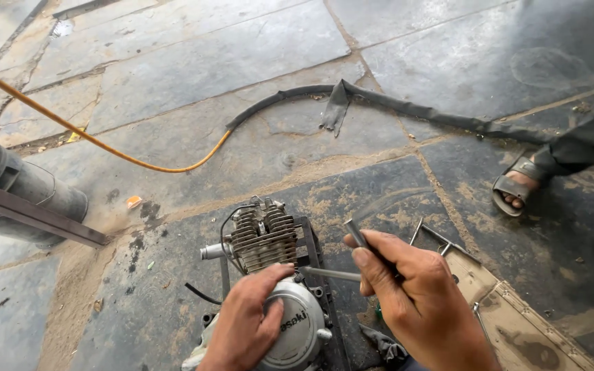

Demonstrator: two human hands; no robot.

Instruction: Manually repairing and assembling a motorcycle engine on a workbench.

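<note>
Engine: small motorcycle engine on stone floor, bottom centre of view, finned cylinder pointing away, sitting on dark metal frame.
Side cover: round, silver, faces camera.
Left hand: palm flat on side cover, fingers spread over left half, pressing not gripping.
Right hand: fist closed round T-handle wrench, thumb on top; handle end sticks up past fingers.
Wrench shaft: thin steel rod, runs from fist leftward to top edge of cover, tip touching engine there.
Board: worn tan wood, right of engine, loose metal tools at its upper edge.
Hose: orange, curves across floor, joins black tube.
Pipe: grey, far left.
Sandalled foot: another person's, right edge, well apart.
</note>
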